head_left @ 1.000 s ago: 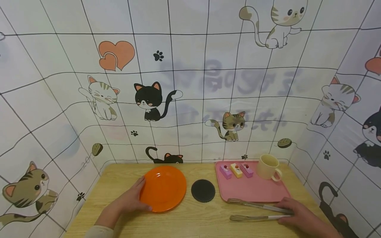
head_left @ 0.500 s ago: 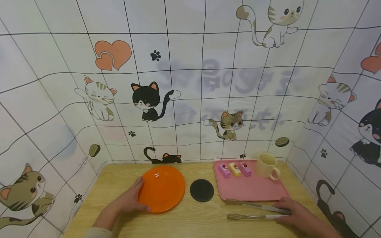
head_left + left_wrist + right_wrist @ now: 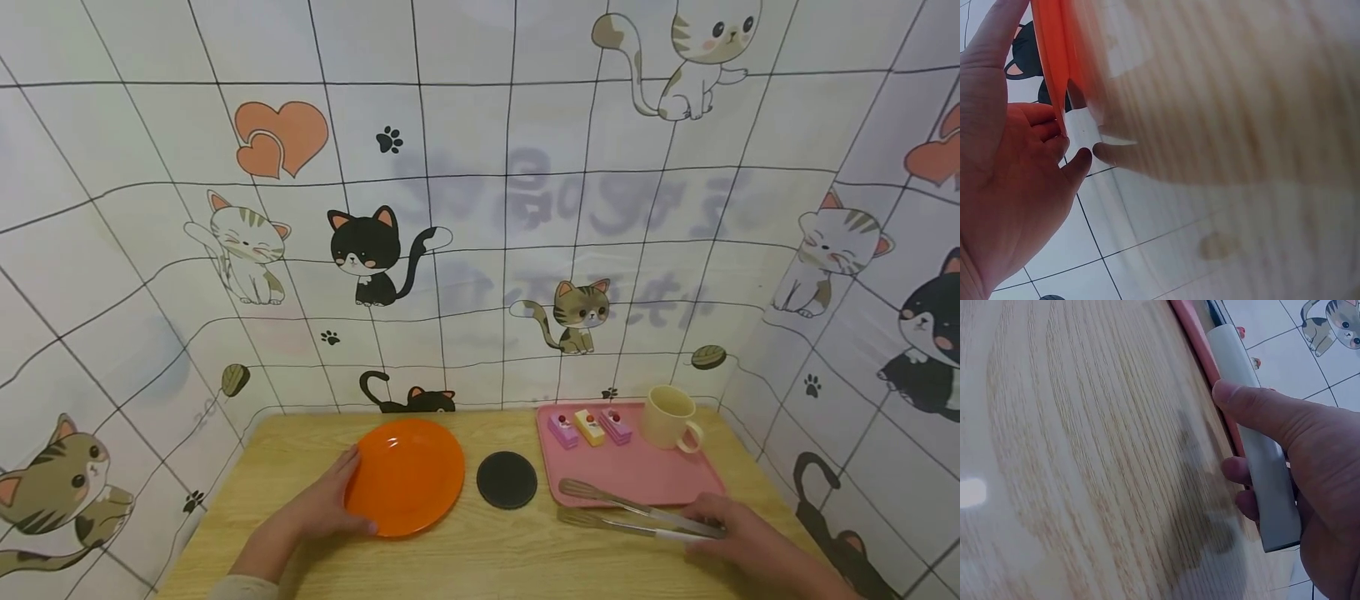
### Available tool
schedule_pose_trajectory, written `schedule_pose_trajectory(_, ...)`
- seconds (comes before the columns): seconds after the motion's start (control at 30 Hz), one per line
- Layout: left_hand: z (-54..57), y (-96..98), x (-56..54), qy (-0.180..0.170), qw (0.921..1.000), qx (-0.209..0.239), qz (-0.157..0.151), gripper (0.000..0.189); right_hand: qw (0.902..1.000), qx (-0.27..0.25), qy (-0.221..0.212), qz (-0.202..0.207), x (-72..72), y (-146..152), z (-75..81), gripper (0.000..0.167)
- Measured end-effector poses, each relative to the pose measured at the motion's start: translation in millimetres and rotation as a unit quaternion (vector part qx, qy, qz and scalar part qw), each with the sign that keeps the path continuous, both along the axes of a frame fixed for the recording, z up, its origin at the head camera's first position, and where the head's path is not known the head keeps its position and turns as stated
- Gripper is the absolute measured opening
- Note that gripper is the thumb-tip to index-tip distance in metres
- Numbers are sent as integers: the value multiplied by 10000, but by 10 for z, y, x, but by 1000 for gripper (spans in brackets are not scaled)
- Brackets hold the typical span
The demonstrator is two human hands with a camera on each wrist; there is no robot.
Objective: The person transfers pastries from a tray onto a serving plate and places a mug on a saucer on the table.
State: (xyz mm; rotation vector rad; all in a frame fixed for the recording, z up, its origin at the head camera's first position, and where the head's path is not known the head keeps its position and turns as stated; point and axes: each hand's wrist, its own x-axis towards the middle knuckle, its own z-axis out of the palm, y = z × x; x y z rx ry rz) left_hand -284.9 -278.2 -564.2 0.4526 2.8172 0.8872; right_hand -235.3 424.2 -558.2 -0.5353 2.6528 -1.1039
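Note:
My left hand (image 3: 322, 504) holds the left rim of a round orange plate (image 3: 412, 477) on the wooden table. In the left wrist view, several fingers curl beside the plate's edge (image 3: 1054, 56). The right hand (image 3: 731, 537) grips metal tongs (image 3: 637, 507) with pale handles, thumb on top of one handle (image 3: 1269, 487). Both tong arms point left and stand apart. The upper tip lies over the front edge of a pink tray (image 3: 637, 475); the lower one is just in front of it. Nothing is between the tips.
Two pink toy cake slices (image 3: 562, 432) (image 3: 616, 427) and a yellow slice (image 3: 590, 427) lie on the tray. A cream mug (image 3: 667, 419) stands at its back right corner. Between plate and tray is a black round coaster (image 3: 507, 480). Cat-print sheeting (image 3: 472, 342) surrounds the table (image 3: 465, 558).
The tongs have tilted, with their tips swinging up towards the tray and the gap between them narrowing. My left hand stays at the plate. The head view has shifted slightly.

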Motion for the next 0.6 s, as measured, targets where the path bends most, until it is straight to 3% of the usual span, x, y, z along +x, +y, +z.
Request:
schedule_pose_trajectory(0.23,-4,-18,5,-74,10000,24,3,137,9986,35,511,103,-20,-35,-26,24)
schedule_pose_trajectory(0.47,-17,-27,4,-126,9999,42,13,137,9908,-672,903,748,-79,14,-144,20)
schedule_pose_trajectory(0.6,-14,-20,3,-108,9999,11,-2,137,9905,-586,1049,676,-48,-10,-128,21)
